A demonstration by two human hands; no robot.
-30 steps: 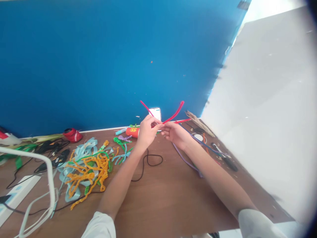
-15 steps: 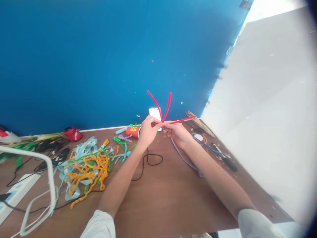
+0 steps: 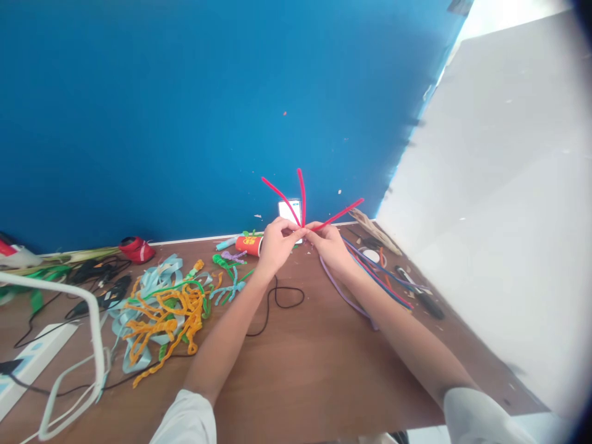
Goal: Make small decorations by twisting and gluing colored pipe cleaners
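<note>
Red pipe cleaners [image 3: 303, 197] fan out above my fingertips, with one end to the left, one nearly upright and one slanting up to the right. My left hand [image 3: 277, 245] is closed, pinching them where they meet. My right hand [image 3: 329, 245] is closed on them as well, its thumb and fingers touching the left fingertips. The joint itself is mostly hidden by the fingers. Just behind the hands a phone [image 3: 287, 211] with a lit screen leans against the blue wall. A red paper cup [image 3: 248, 245] lies on its side left of my left hand.
Orange pipe cleaner pieces [image 3: 180, 314] lie tangled with light blue ribbon [image 3: 160, 277] on the left. A white power strip [image 3: 39, 354] and a white curved frame [image 3: 95, 333] are nearer. Purple and blue pipe cleaners [image 3: 379, 265] and a dark-handled tool [image 3: 428, 302] lie right.
The fanned red ends have swung leftward, and the right-hand end now points higher. My right hand has turned inward, closer to my left fingertips; the left hand has barely moved.
</note>
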